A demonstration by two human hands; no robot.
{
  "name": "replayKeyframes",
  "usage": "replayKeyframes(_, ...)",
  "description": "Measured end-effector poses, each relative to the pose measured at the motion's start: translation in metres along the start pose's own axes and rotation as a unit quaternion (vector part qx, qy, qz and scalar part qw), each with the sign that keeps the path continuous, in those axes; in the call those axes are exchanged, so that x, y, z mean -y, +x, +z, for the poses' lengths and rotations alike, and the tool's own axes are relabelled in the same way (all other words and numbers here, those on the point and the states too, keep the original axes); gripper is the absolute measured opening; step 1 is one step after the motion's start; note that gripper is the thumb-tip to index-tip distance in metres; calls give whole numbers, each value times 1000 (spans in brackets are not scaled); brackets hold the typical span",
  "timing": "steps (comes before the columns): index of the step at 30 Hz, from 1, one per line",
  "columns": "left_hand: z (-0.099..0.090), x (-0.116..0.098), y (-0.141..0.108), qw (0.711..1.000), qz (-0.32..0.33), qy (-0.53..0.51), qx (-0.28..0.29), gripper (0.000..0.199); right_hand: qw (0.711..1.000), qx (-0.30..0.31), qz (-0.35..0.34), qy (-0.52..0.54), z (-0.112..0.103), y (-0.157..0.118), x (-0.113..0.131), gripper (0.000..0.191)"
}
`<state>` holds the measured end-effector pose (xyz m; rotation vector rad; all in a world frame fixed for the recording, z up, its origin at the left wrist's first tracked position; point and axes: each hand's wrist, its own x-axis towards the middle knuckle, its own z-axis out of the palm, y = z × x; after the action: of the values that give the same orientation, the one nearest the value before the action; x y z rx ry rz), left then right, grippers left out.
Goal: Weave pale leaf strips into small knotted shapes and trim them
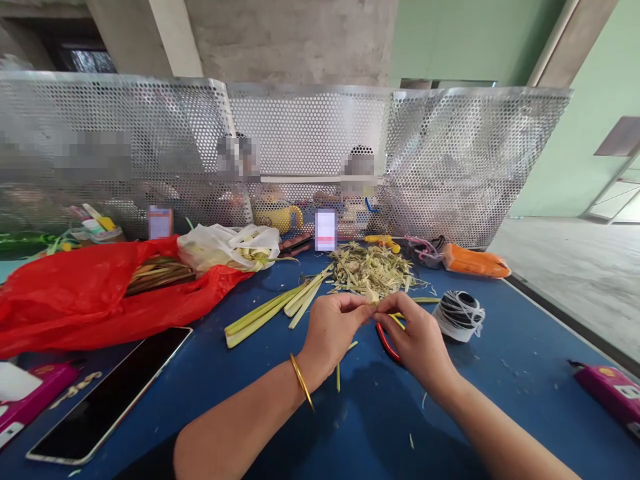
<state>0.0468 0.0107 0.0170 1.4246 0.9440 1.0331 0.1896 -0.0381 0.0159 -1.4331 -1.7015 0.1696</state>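
My left hand point(330, 330), with a gold bangle at the wrist, and my right hand point(420, 343) meet over the blue table. Between their pinched fingertips is a small pale piece of plant leaf point(371, 295), mostly hidden by the fingers. Just behind it lies a heap of shredded leaf scraps point(373, 265). Flat green-yellow leaf strips point(267, 315) lie to the left of my hands. Under my right hand shows a curved red handle point(387, 344), its tool mostly covered. A spool wound with white thread point(457, 317) stands right of that hand.
A black-screened phone point(113, 393) and red plastic bag point(90, 287) lie left, beside a white plastic bag point(230, 245). An orange packet point(475, 261) and purple box point(607, 393) are right. A perforated metal screen point(310, 127) crosses the back, with people behind it.
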Motion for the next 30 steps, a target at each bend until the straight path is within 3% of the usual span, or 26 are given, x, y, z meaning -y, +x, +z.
replayKeyframes(3, 0, 1, -2, 1000, 7, 23, 2, 19, 998, -13, 40, 41, 2, 0, 0, 6)
replayKeyframes(7, 2, -4, -5, 999, -33, 7, 4, 19, 990, -21, 66, 121, 4, 3, -1, 10)
replayKeyframes(13, 1, -10, -3, 990, -101, -99, 30, 15, 952, -5, 126, 279, 4, 6, -1, 20)
replayKeyframes(20, 0, -11, 0, 971, -157, -178, 35, 12, 934, -8, 128, 335, 5, 7, -1, 24)
replayKeyframes(25, 1, -14, 0, 969, -161, -189, 10, 9, 968, -29, 62, 242, 4, 4, -1, 11)
replayKeyframes(27, 1, -14, -1, 966, -166, -200, 0, 9, 988, -36, -6, 152, 1, 3, -1, 3)
replayKeyframes(30, 0, -15, -1, 961, -175, -213, -7, 10, 992, -26, -117, 33, -3, 1, -1, 11)
